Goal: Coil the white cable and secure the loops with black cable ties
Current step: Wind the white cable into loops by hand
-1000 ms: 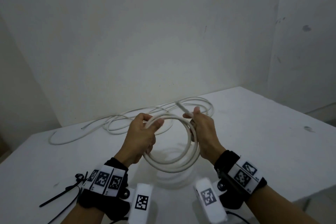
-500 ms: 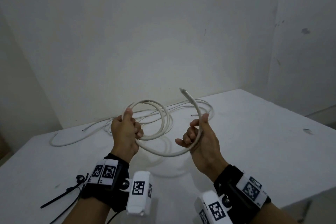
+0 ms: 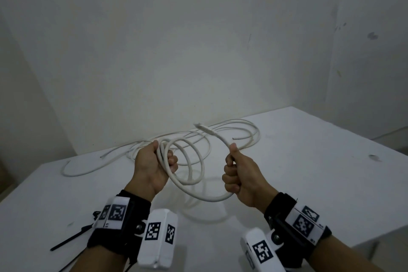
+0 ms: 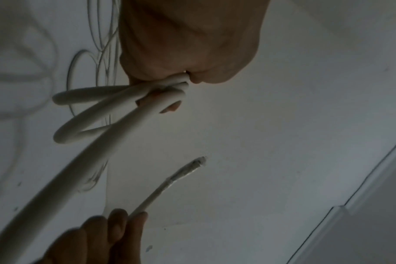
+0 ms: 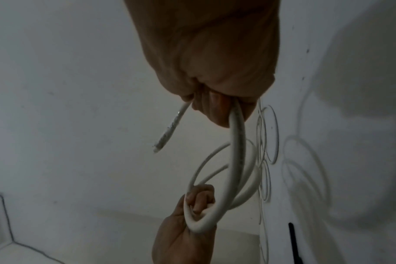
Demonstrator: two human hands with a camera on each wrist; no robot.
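The white cable (image 3: 194, 174) hangs in the air at centre frame, a few loops bunched in the left hand (image 3: 152, 165), whose fingers are curled tight around them. The right hand (image 3: 240, 176) fists the strand near its free end (image 3: 204, 127), which pokes up past the thumb. More cable sprawls on the white table (image 3: 309, 172) behind. Black cable ties (image 3: 70, 238) lie at lower left.

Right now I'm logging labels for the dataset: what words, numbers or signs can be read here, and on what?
No readable words or numbers.
Wrist bands: black-and-white square code markers, not text; tiny marks beside them too small to read.
White blocks: same kind of markers.
Cable: faint print in the right wrist view, too blurred to read.
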